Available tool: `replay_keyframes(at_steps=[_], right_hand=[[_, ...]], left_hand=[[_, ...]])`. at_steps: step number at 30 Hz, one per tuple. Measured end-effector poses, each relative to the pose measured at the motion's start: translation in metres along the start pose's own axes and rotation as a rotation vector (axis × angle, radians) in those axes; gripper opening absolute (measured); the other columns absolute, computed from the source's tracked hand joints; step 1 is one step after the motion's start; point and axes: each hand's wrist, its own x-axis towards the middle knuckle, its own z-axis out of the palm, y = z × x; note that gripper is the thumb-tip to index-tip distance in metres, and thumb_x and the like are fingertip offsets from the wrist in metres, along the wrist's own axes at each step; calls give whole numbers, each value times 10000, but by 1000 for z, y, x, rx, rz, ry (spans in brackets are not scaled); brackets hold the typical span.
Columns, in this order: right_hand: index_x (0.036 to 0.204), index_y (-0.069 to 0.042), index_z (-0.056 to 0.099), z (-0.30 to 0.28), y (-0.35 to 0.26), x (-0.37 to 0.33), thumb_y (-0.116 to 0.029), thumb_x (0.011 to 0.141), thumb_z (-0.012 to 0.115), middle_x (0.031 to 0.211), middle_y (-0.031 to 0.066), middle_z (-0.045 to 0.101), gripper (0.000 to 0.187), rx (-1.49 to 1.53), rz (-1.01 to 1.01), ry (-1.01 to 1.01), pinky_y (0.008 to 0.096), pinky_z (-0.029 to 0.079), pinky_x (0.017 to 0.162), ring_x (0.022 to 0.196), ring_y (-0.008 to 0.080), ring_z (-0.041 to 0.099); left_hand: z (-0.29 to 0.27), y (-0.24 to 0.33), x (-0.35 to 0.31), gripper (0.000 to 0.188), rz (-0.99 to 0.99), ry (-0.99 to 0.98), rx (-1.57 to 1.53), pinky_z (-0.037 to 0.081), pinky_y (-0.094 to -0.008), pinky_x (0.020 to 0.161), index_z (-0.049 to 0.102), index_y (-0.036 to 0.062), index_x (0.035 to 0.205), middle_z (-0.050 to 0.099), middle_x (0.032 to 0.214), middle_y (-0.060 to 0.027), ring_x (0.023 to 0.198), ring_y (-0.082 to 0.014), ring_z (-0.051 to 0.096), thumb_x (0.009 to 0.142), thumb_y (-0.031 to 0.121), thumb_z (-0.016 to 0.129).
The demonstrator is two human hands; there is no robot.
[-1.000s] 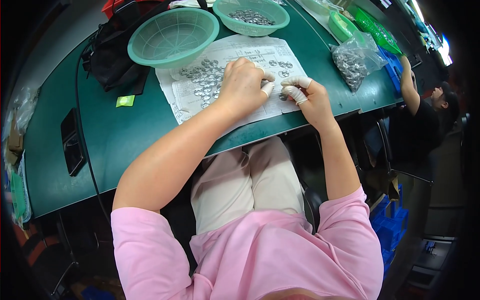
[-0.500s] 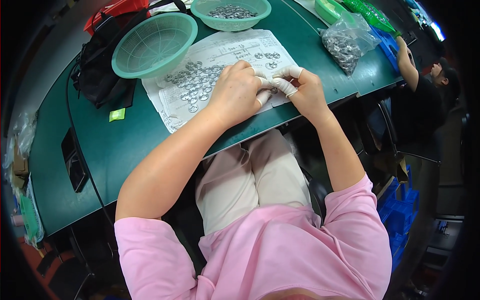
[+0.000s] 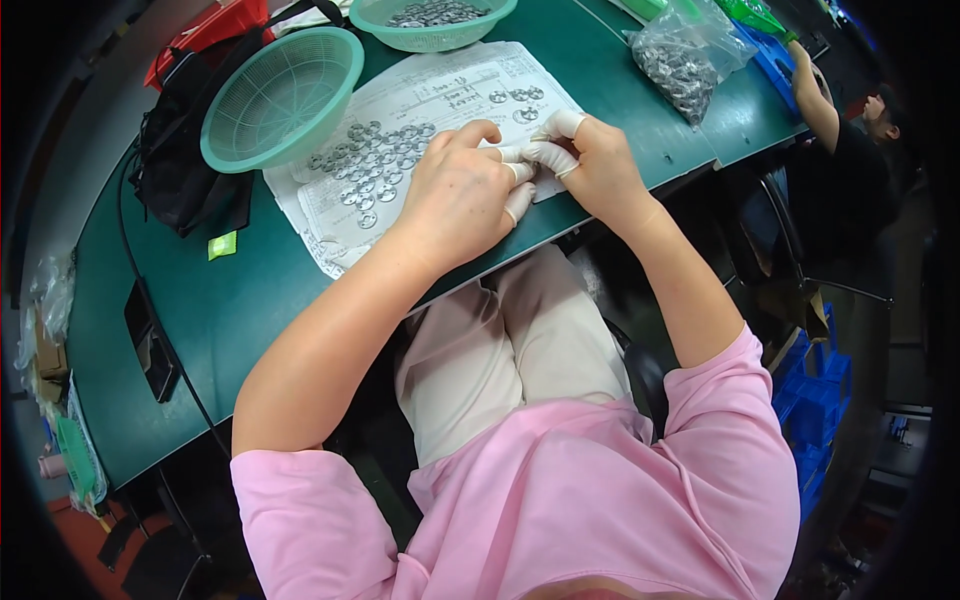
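Observation:
My left hand [image 3: 457,193] and my right hand [image 3: 598,168] meet fingertip to fingertip just above the near right part of a printed paper sheet [image 3: 435,92]. White finger cots cover several fingertips on both. Each hand is closed in a pinch, and whatever lies between the fingers is hidden by them. To the left of my left hand, many small round metal discs with holes [image 3: 374,163] are spread over the paper. A smaller group of similar discs [image 3: 525,115] lies just beyond my right hand's fingertips.
An empty green mesh basket [image 3: 222,128] stands at the left; another basket [image 3: 412,42] behind holds metal pieces. A clear bag of metal parts [image 3: 678,72] lies at the right. A black bag [image 3: 165,180], phone [image 3: 150,345] and cable occupy the left side. Another person [image 3: 850,175] sits far right.
The view has shifted slightly, so the table things sit a little lower left or higher in the picture. My hands stay together in a pinch over the paper.

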Motion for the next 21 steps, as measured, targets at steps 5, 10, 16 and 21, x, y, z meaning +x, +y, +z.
replay_keyframes(at_steps=[5, 10, 16, 21], right_hand=[[817, 24, 594, 4, 6, 6, -79, 802, 694, 701, 120, 608, 145, 6, -50, -10, 286, 467, 576, 609, 188, 568], [815, 23, 587, 3, 3, 4, -80, 809, 685, 701, 116, 610, 142, -34, -64, 14, 286, 466, 574, 597, 189, 560], [816, 14, 589, 6, 4, 0, -79, 810, 683, 709, 116, 618, 132, -5, -17, 22, 283, 468, 577, 603, 183, 565], [813, 13, 588, 8, 3, 4, -78, 811, 680, 711, 115, 620, 129, -26, 11, 44, 287, 473, 580, 608, 183, 572]], left_hand=[[2, 1, 0, 178, 26, 13, 30, 435, -390, 844, 731, 63, 865, 681, 799, -82, 1009, -255, 567, 776, 181, 632], [2, 3, 2, 187, 4, -13, 41, 441, -384, 829, 727, 47, 868, 683, 799, -81, 1008, -256, 566, 780, 181, 633], [2, 3, -2, 187, 2, -12, 49, 445, -384, 819, 729, 60, 877, 679, 778, -81, 998, -248, 569, 778, 191, 640], [1, 3, 3, 190, 18, 38, 44, 449, -386, 812, 730, 69, 885, 673, 762, -82, 990, -241, 572, 776, 199, 643]])
